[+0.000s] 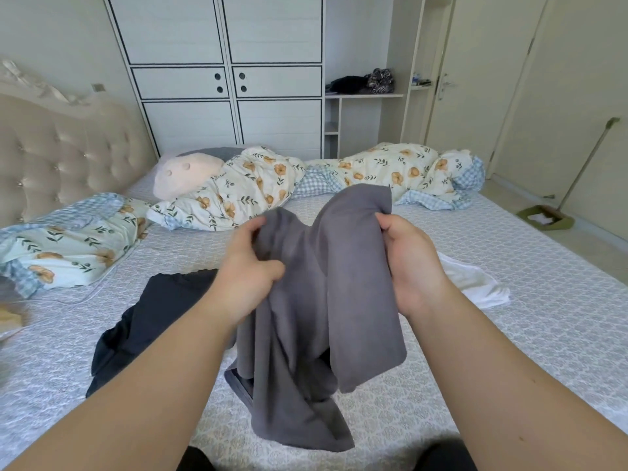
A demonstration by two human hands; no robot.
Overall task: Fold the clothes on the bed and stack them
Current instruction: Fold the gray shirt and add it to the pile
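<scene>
Both hands gripped a grey garment raised above the bed.

The left hand (249,266) had its fingers curled into the upper left edge of the grey garment (316,300); the right hand (413,263) clamped the upper right edge, thumb on the near side. The cloth hung bunched between them, its lower end resting on the patterned bed sheet (509,317). A dark navy garment (149,317) lay crumpled on the sheet to the left, partly behind the left forearm. A white garment (482,283) lay flat to the right. A floral duvet (390,171) and a pink pillow (185,173) lay along the far side, before a white wardrobe (217,79).
</scene>
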